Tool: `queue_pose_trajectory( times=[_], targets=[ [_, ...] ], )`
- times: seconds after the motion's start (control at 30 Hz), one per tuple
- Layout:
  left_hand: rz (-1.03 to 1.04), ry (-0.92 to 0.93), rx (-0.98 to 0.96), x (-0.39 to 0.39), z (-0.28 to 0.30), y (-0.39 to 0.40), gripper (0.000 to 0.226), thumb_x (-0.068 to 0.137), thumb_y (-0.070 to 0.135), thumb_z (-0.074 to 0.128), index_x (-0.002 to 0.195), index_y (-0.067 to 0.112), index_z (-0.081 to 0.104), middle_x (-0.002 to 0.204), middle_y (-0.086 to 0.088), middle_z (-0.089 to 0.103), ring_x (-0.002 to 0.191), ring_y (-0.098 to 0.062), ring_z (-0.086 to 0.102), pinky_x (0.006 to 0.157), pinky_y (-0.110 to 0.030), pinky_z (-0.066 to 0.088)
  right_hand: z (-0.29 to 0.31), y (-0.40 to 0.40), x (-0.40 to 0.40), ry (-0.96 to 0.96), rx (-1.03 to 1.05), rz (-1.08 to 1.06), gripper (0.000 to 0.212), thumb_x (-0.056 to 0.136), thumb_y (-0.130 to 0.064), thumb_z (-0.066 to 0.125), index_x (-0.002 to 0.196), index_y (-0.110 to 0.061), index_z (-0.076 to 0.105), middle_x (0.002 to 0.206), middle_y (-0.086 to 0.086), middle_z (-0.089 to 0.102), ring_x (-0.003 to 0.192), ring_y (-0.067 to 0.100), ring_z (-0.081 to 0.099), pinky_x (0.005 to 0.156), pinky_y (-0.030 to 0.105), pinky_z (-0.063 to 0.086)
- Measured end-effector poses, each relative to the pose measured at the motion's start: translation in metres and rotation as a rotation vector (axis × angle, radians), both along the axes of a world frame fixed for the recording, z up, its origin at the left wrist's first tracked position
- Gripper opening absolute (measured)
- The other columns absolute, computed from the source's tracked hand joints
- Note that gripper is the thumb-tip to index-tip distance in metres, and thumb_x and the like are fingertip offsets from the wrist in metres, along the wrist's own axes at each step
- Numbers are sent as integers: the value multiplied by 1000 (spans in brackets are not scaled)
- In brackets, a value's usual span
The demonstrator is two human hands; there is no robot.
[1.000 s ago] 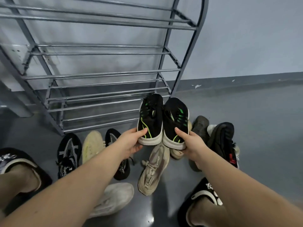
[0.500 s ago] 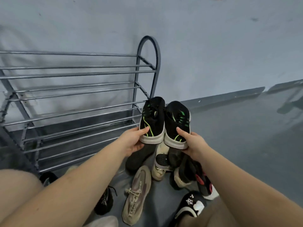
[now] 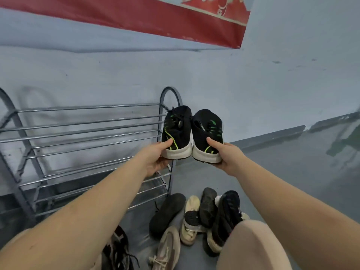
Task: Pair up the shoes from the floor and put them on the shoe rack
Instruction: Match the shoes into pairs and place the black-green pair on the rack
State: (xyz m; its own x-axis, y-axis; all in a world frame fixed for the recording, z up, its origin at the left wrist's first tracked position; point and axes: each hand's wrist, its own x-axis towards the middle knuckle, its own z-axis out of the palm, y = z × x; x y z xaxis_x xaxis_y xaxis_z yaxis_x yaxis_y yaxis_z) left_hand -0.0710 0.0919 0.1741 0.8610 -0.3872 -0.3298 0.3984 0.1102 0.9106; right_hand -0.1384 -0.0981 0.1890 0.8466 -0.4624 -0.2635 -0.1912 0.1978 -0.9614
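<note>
Beside the shoe rack (image 3: 81, 145), whose bars carry nothing, the left grip (image 3: 155, 158) and right grip (image 3: 224, 156) each clasp one black-and-green sneaker (image 3: 176, 131) by the heel, while unsorted shoes (image 3: 196, 217) wait on the floor below them.

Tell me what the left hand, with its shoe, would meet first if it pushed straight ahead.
Probably the shoe rack: the left hand holds its black shoe in front of the rack's right end hoop. Depth is unclear, so it may slip past to the wall.
</note>
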Motion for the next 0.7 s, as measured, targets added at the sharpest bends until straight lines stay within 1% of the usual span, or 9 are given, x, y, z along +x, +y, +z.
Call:
queue_pose_trajectory(
  times=[0.1,0.17,0.27,0.33,0.47,0.53,0.6,0.7],
  targets=[
    [52,-17,-13,3,17,18,14,90,28,60,81,17,58,74,2,52,64,-10,43,56,-20,37,15,16,15,-23,-15,34,35,81,-26,74,107,-8,59,96,8,66,84,21,64,66,33,57],
    [94,-15,-23,6,23,34,14,89,28,62,83,16,58,75,1,51,64,-10,42,55,-20,38,21,29,25,-28,-19,63,36,80,-27,75,106,-8,60,97,8,66,85,22,64,68,34,57],
    [170,2,-68,12,26,61,13,88,26,63,84,15,58,75,1,50,64,-10,41,57,-19,38,24,53,44,-34,1,135,25,81,-26,74,94,-10,59,90,6,65,78,20,64,64,33,56],
    [224,15,-86,17,24,82,13,88,26,63,85,14,58,76,1,50,65,-11,41,58,-20,38,22,73,59,-28,10,181,23,81,-26,74,90,-12,59,88,6,65,75,18,63,63,32,55],
    [329,54,-110,27,14,127,14,87,26,64,81,15,59,74,1,49,63,-12,40,55,-20,37,14,117,92,10,20,272,25,80,-27,75,91,-12,60,96,8,67,80,21,65,62,31,55],
    [375,68,-101,35,8,151,15,88,26,63,80,15,59,73,1,48,62,-12,40,54,-21,37,9,140,107,31,31,329,27,80,-27,74,96,-11,59,100,9,67,83,22,65,60,31,56],
    [418,76,-88,43,3,174,14,88,27,64,83,15,60,75,1,50,62,-12,41,54,-21,38,5,164,122,45,51,376,27,81,-26,74,98,-10,59,97,9,67,81,22,65,59,31,57],
    [482,65,-76,57,-1,208,13,88,26,64,86,14,60,76,1,52,64,-11,42,55,-22,39,3,198,147,65,75,436,28,82,-24,74,100,-9,59,96,10,67,82,23,65,64,35,57]
  ],
)
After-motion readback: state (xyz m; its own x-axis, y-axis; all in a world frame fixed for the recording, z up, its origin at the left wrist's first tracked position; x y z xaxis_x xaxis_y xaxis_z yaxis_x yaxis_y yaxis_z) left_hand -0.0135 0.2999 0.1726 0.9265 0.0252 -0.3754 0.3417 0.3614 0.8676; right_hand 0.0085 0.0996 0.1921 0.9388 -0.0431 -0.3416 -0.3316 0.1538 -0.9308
